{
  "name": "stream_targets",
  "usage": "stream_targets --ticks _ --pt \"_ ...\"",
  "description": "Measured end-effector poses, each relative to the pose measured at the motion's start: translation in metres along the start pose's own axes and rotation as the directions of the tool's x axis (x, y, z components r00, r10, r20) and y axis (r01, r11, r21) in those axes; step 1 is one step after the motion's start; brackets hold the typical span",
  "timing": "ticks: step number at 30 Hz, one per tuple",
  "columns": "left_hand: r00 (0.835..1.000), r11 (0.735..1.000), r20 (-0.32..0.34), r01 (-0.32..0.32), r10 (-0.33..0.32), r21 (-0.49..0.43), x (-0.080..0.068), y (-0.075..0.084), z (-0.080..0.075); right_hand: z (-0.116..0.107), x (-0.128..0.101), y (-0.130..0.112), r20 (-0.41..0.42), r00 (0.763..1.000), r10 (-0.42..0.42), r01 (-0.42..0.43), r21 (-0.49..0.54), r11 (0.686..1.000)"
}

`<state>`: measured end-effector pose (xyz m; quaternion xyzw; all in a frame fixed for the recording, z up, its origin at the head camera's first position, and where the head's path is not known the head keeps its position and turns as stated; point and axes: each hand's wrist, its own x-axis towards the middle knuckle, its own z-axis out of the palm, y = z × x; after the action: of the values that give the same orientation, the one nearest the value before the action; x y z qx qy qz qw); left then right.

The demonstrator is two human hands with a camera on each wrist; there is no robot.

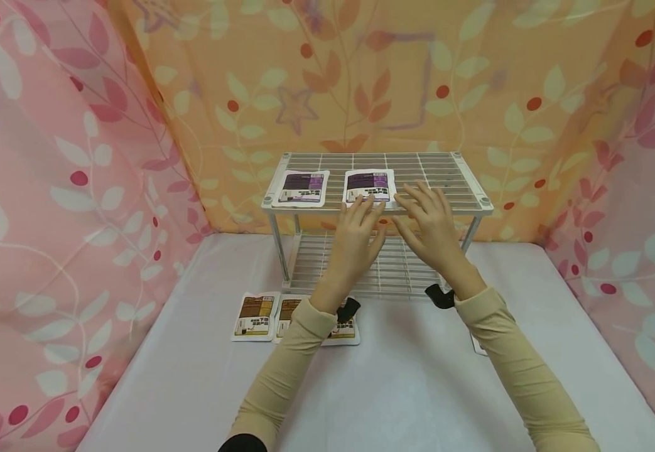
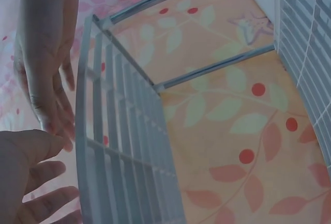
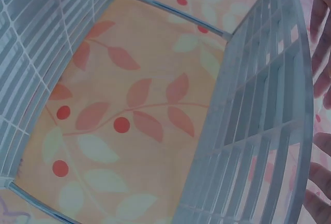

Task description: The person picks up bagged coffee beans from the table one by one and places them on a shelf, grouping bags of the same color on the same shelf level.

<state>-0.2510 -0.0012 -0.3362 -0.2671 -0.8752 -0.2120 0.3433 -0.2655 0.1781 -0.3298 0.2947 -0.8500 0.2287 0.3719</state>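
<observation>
A white wire rack (image 1: 476,188) with two tiers is shown at the back of the desk (image 1: 406,389), against the leaf-patterned curtain. Two purple-and-white packets are laid flat on the rack's top tier: one packet (image 1: 300,188) near its left end and a second packet (image 1: 368,186) beside it, toward the middle. The left hand (image 1: 357,235) is raised at the front edge of the top tier with fingers extended and relaxed; its fingertips are seen at the near edge of the second packet, nothing being gripped. The right hand (image 1: 429,223) is held just right of that packet, spread flat over the bare wires, holding nothing. Brown-and-white packets (image 1: 255,316) lie on the desk in front of the rack's left leg, partly hidden by the left sleeve.
</observation>
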Motion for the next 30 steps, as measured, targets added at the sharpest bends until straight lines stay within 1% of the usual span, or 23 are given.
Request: stream_targets --ticks 3,9,12,16,22,24,30 --pt "1.0 1.0 -0.013 -0.022 0.022 -0.022 -0.005 0.004 0.003 0.0 -0.006 0.001 -0.018 1.0 0.0 0.0 0.009 1.0" --pt "0.995 0.996 -0.078 -0.072 0.068 -0.044 -0.014 0.007 0.011 0.001 -0.017 0.003 -0.055 0.998 0.008 -0.006 0.031 1.0" --pt "0.993 0.994 -0.088 -0.09 0.084 -0.06 -0.02 0.009 0.015 0.001 -0.024 0.004 -0.072 0.997 0.007 -0.006 0.026 1.0" --pt "0.992 0.99 -0.08 -0.105 0.098 -0.09 -0.026 0.014 0.019 -0.001 -0.032 0.007 -0.102 0.995 -0.006 0.008 0.025 1.0" --pt "0.992 0.992 -0.054 -0.113 0.11 -0.057 -0.036 0.019 0.03 -0.004 -0.042 0.012 -0.133 0.99 -0.053 0.052 -0.011 0.999" --pt "0.993 0.992 -0.046 -0.112 0.11 -0.052 -0.038 0.021 0.034 -0.005 -0.046 0.014 -0.148 0.987 -0.056 0.056 -0.006 0.998" --pt "0.993 0.99 -0.032 -0.115 0.113 -0.076 -0.044 0.024 0.044 -0.004 -0.06 0.018 -0.182 0.982 -0.046 0.05 0.017 0.999"
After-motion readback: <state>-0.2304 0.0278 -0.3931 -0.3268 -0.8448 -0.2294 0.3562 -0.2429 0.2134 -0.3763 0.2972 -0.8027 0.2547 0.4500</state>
